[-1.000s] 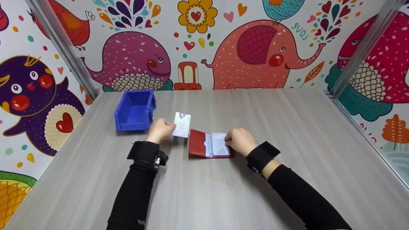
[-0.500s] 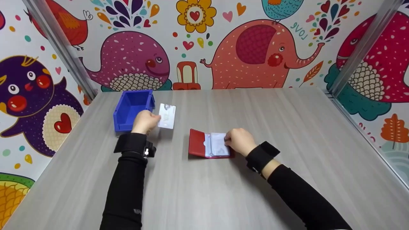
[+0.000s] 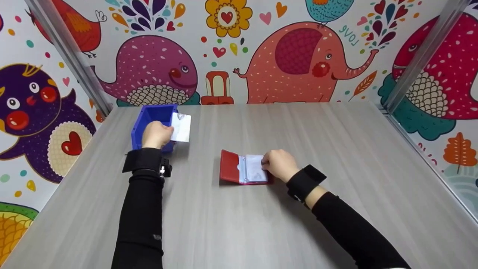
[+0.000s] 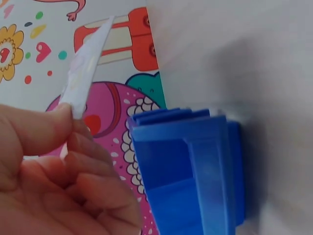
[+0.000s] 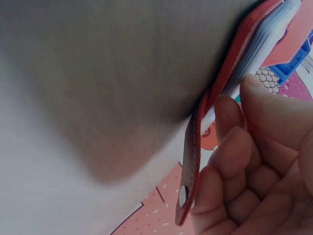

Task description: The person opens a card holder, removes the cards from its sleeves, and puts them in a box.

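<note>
The relation that counts is between a thin white rectangular card [image 3: 181, 127] and an open-topped blue plastic bin [image 4: 215, 171]. The card juts out rightward from the left hand [image 3: 157, 133], its long axis running roughly front to back, and in the head view it overlaps the bin's right wall while the hand covers the bin's front part. The left wrist view shows the card nearly edge-on and apart from the bin. The left hand is the nearer one; its thumb and forefinger pinch the card by one edge, the remaining fingers curled below. Well apart to the right, a red leather-look card holder [image 3: 229, 166] lies spread open on the pale wood-grain table [image 3: 224, 220]. The right hand [image 3: 282, 165] pinches the right edge of its clear plastic sleeves [image 3: 255, 169] between thumb and forefinger, its lower fingers beside a red strap with a round metal snap [image 5: 183, 196].
</note>
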Demonstrator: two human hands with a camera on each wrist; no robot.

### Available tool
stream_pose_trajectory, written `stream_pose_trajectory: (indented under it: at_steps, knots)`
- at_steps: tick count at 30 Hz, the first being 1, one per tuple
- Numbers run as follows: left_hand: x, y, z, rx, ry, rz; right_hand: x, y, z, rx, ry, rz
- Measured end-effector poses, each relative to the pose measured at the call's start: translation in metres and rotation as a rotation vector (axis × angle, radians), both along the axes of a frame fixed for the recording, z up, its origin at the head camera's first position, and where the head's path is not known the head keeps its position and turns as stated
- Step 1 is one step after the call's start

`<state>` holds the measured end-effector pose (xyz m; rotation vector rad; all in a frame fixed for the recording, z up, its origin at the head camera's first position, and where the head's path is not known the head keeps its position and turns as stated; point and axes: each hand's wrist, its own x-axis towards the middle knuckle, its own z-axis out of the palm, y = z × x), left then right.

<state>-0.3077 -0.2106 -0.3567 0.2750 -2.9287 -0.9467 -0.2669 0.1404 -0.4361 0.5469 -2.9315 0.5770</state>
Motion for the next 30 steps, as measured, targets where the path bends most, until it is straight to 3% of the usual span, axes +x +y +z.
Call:
stream_pose_trajectory:
  at_steps: [12,30]
  knots:
    - [-0.004,-0.024,-0.003,-0.002,0.011,0.037,-0.001,-0.002,-0.001,0.014,-0.003,0.002]
    - [-0.01,-0.047,0.007,-0.006,0.011,0.123,-0.002,0.0,-0.001,0.004,-0.006,-0.002]
